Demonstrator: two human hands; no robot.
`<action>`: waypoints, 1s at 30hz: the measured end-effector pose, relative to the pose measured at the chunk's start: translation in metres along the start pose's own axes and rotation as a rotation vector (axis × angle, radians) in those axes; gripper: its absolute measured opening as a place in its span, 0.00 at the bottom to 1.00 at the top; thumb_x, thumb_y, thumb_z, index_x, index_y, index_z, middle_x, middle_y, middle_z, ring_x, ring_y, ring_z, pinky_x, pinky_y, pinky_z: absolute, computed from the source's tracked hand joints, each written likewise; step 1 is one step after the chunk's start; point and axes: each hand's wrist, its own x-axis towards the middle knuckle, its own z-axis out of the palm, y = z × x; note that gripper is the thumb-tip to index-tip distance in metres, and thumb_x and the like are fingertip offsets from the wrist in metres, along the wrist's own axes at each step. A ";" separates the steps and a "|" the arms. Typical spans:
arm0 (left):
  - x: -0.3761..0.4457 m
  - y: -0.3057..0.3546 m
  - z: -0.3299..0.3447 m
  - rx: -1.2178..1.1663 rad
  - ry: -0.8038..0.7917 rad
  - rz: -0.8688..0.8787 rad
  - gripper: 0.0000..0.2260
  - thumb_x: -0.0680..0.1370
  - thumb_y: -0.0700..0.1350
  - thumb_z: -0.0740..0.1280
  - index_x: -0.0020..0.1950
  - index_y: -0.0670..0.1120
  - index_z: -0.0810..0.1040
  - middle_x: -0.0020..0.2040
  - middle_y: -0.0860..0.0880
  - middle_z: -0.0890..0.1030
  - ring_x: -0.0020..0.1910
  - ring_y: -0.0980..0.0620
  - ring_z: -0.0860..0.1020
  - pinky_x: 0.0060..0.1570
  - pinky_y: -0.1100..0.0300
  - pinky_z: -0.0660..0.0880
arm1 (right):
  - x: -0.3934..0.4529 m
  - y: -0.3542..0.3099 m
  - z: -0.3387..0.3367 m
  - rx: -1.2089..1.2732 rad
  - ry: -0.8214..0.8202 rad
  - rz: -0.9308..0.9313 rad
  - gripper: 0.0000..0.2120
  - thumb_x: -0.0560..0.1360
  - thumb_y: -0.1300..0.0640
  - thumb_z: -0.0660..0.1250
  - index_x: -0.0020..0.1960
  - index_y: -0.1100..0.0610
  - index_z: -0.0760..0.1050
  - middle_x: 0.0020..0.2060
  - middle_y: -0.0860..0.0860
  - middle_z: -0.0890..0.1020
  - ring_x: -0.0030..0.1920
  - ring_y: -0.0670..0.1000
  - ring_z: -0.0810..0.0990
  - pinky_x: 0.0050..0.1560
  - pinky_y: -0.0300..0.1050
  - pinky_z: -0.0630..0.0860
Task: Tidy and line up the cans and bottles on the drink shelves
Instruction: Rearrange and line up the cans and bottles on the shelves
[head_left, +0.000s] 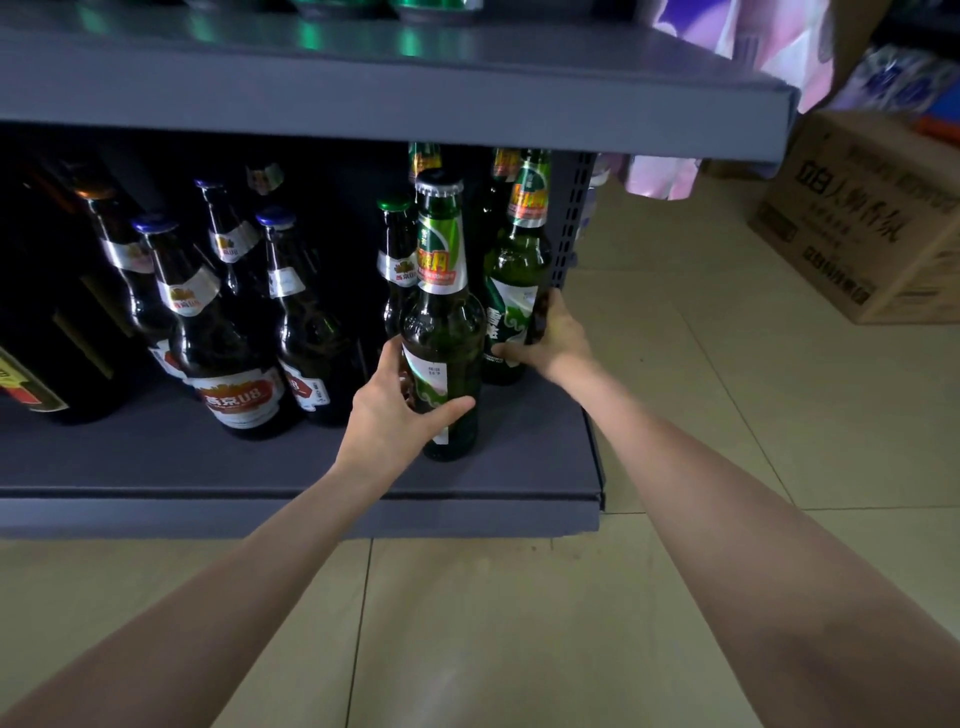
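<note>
On the lower grey shelf stand several beer bottles. My left hand grips the body of a green bottle with a silver cap, upright near the shelf's front. My right hand holds a second green bottle at the shelf's right end, against the perforated upright; its thumb lies across the label. Further green bottles stand behind these two, partly hidden. To the left stand brown bottles with red and white labels.
The upper shelf overhangs the bottles, with green cans on top. A dark box sits at the far left of the lower shelf. A cardboard carton stands on the tiled floor to the right.
</note>
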 end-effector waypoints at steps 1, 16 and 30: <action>0.000 0.000 0.000 -0.003 0.000 0.002 0.33 0.68 0.47 0.76 0.69 0.48 0.64 0.52 0.58 0.74 0.53 0.60 0.72 0.52 0.68 0.68 | 0.000 0.001 0.000 0.001 0.000 -0.005 0.35 0.65 0.57 0.78 0.66 0.57 0.63 0.63 0.53 0.75 0.64 0.54 0.73 0.58 0.43 0.69; 0.001 -0.004 0.001 -0.006 0.013 0.018 0.32 0.68 0.48 0.76 0.68 0.49 0.65 0.51 0.61 0.73 0.54 0.60 0.71 0.51 0.71 0.68 | 0.014 0.001 -0.001 0.114 -0.169 0.036 0.40 0.62 0.59 0.80 0.69 0.52 0.64 0.58 0.48 0.77 0.60 0.50 0.75 0.63 0.51 0.72; 0.003 -0.007 -0.020 0.176 -0.109 0.119 0.33 0.70 0.50 0.74 0.70 0.48 0.63 0.57 0.56 0.73 0.56 0.59 0.72 0.55 0.69 0.68 | -0.014 -0.004 -0.020 0.002 -0.063 0.044 0.34 0.67 0.55 0.76 0.68 0.56 0.64 0.57 0.49 0.75 0.55 0.49 0.75 0.57 0.45 0.72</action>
